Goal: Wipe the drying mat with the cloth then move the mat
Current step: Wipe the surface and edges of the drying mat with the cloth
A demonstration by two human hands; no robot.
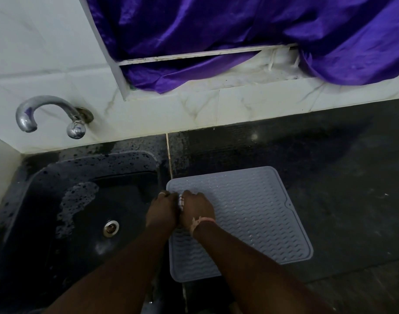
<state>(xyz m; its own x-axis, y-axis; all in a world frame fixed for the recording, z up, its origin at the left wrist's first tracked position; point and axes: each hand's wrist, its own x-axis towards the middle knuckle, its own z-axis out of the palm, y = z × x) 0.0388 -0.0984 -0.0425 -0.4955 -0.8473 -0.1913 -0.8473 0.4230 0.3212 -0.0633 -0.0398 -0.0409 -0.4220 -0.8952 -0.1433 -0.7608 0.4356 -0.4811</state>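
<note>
The grey ribbed drying mat (250, 214) lies flat on the dark counter, just right of the sink. My left hand (163, 208) and my right hand (197, 208) are pressed together over the mat's left edge, both with fingers curled. A small pale cloth (181, 201) shows only as a sliver between the two hands; most of it is hidden. Both hands seem to grip it. A thread band circles my right wrist.
A black sink (58, 211) with a steel drain (111, 227) lies to the left, wet with foam. A chrome tap (47, 112) sticks out of the white tiled wall. Purple fabric (239, 30) hangs over the sill behind. The dark counter (329, 166) extends right.
</note>
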